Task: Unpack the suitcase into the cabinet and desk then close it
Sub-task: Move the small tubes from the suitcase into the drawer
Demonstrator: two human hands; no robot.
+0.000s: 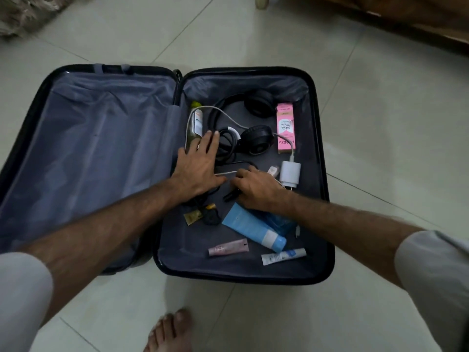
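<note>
The suitcase (pixel 106 153) lies open on the tiled floor (pixel 380 123), its left half holding only grey lining. In the right half, the left hand (pixel 196 168) is spread flat, grip released, fingertips on a bottle (pixel 196 123) and a black cable (pixel 225 146). Just beside it, the right hand (pixel 256 189) curls round a white cable (pixel 225 173). Headphones (pixel 256 123), a pink box (pixel 285 128), a white charger (pixel 290 174) and a blue tube (pixel 253 227) lie around them.
</note>
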